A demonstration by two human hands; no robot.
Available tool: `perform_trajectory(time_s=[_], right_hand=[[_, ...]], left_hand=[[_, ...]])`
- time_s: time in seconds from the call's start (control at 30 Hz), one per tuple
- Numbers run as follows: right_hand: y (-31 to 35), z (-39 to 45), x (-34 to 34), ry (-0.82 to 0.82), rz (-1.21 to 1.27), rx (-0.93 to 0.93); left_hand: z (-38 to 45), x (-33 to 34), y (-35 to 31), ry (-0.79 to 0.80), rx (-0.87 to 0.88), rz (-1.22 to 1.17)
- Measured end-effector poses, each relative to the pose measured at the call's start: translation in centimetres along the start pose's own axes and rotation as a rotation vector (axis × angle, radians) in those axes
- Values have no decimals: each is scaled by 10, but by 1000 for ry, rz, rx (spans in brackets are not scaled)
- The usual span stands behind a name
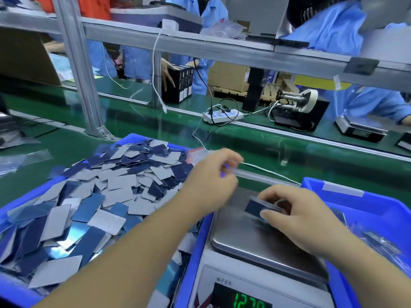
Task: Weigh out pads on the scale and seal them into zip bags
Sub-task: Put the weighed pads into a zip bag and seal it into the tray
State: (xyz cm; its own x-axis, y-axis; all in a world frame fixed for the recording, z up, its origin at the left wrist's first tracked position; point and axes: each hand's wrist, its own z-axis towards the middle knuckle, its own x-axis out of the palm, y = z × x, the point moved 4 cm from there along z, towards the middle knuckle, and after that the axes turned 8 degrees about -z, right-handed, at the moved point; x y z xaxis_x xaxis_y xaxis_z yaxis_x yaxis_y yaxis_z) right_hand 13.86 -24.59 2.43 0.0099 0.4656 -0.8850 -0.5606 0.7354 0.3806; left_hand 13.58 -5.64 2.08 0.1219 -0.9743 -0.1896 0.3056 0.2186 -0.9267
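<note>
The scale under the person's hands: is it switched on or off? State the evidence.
On. The scale shows lit green digits on its display, below the steel pan.

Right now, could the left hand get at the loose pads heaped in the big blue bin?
Probably yes. The left hand is right at the edge of the pads, and the blue bin is open on top. But it pinches a clear zip bag, so its fingers are busy.
</note>
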Motion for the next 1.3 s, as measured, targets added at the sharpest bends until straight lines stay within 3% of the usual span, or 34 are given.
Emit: perform_trajectory(time_s=[0.1,0.23,0.4,0.57,0.73,0.83,0.9,1.07,1.17,1.3], right_hand=[[-1,-2,1,51,6,13],[1,-3,3,85,-4,9],[2,-4,1,82,-16,-18],[3,-4,1,69,-15,-37],[3,-4,1,81,-12,-22],[1,-4,0,78,-4,-2],[1,-3,0,71,72,31],[-2,-1,1,30,774,219],[2,-2,-4,9,896,221],[6,-1,-4,-12,940,224]], left_hand=[[14,-39,33,-250,-159,363],[19,-54,65,-235,-326,730],[21,-47,67,-243,-308,905],[19,-58,66,-350,-334,648],[15,-64,54,-390,-288,591],[15,-70,45,-440,-224,540],[15,-68,35,-437,-159,385],[3,-29,9,-88,-69,-161],[-6,-3,2,112,-84,-294],[-10,8,-2,204,-101,-405]])
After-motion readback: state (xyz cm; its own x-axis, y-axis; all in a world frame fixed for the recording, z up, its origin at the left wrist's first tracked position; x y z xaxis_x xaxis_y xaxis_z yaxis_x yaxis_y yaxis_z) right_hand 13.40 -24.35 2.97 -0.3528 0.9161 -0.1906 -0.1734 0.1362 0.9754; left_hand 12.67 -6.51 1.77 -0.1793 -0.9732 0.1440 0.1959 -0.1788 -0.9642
